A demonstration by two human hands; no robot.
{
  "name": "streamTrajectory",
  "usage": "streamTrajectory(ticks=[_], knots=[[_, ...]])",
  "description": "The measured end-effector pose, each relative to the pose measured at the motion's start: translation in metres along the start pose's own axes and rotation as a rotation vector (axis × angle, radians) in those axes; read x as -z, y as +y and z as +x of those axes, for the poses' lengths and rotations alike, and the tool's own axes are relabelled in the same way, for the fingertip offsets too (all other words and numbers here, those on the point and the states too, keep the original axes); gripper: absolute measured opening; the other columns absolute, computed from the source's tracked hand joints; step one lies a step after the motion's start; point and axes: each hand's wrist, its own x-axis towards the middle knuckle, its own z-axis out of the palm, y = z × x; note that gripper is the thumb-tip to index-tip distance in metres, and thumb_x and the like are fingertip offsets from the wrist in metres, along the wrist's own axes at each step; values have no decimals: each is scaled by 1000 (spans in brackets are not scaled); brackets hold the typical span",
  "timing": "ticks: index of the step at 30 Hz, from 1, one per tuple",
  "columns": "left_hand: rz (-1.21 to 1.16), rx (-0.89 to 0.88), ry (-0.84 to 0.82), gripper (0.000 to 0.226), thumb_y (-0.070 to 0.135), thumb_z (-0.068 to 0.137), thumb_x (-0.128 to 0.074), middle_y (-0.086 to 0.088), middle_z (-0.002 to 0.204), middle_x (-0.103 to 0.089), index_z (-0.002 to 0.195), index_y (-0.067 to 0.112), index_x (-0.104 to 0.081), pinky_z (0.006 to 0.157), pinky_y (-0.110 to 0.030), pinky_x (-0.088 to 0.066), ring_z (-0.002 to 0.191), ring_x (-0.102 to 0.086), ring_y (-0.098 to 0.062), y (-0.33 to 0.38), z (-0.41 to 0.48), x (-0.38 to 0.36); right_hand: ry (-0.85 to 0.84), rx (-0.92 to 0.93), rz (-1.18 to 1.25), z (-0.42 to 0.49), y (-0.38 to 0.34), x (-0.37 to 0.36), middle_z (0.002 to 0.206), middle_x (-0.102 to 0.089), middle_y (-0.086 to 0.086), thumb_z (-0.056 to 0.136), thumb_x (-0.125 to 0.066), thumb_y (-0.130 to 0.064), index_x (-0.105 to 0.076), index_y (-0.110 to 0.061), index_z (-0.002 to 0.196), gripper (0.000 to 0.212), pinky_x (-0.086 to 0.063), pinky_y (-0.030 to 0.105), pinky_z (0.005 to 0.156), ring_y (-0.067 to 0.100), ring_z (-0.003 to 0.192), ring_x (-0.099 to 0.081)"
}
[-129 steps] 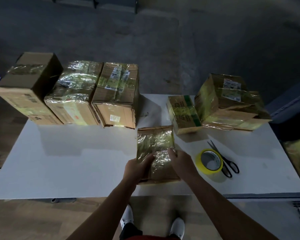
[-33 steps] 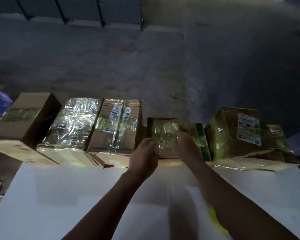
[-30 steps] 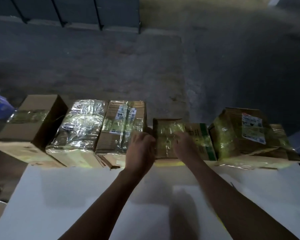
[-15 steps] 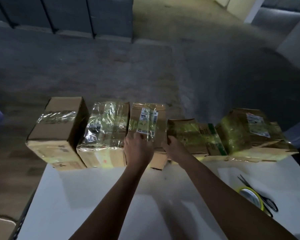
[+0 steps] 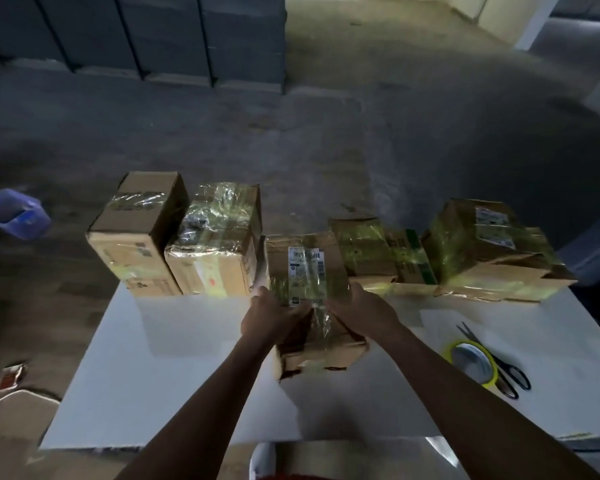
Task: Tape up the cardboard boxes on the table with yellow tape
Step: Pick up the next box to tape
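A cardboard box with a white barcode label point(image 5: 307, 268) sits out of the back row, nearer the middle of the white table point(image 5: 174, 375). My left hand point(image 5: 269, 318) grips its left near edge and my right hand point(image 5: 362, 311) grips its right near edge. Two taped boxes, a brown one point(image 5: 136, 237) and a shiny wrapped one point(image 5: 219, 244), stand at the back left. A small taped box point(image 5: 364, 251), a green-striped box point(image 5: 411, 261) and a big taped box point(image 5: 489, 251) stand at the back right. The yellow tape roll point(image 5: 473, 363) lies at the right.
Black scissors point(image 5: 499, 365) lie against the tape roll. A blue tub point(image 5: 13, 213) stands on the floor to the left. A white cable point(image 5: 0, 400) and a small packet point(image 5: 13, 375) lie on the floor near the table's left front corner.
The small taped box went from the table's middle into the back row. Both hands then took the labelled box beside it and drew it toward me out of the row.
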Motion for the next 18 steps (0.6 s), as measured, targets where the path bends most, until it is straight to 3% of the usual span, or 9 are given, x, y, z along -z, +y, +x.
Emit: streamTrajectory(ticks=[5,12,15,18], knots=[[7,40,65,73,51,77,-73,-14,117,-56,124,5,-41,84,-44,-54,103,-58,-29,-4,-41,-15,10,124,53,-34,20,-6,121,-62,7,85,-50,-66,-44,-11,133,73,-48,32,78,23,102,-60],[20,106,99,60,47,79,-71,-13,110,-62,117,4,-49,69,-32,-47,90,-58,-23,-24,-94,-32,-61,198,39,-76,43,-18,124,-58,14,91,-49,-56,-44,-3,130,65,-39,30,75,26,104,-57],[31,125,79,70,52,80,-68,-17,121,-54,125,2,-45,81,-37,-50,100,-55,-27,-23,-97,-34,-67,163,8,-84,44,-16,133,-54,14,92,-43,-59,-40,-4,137,71,-42,34,85,28,117,-54],[15,141,67,97,63,75,-67,-21,135,-39,138,-2,-32,95,-44,-48,118,-48,-34,-18,-95,-43,-63,130,7,-86,43,-14,132,-55,13,90,-42,-62,-42,-6,136,72,-41,33,84,28,116,-55]])
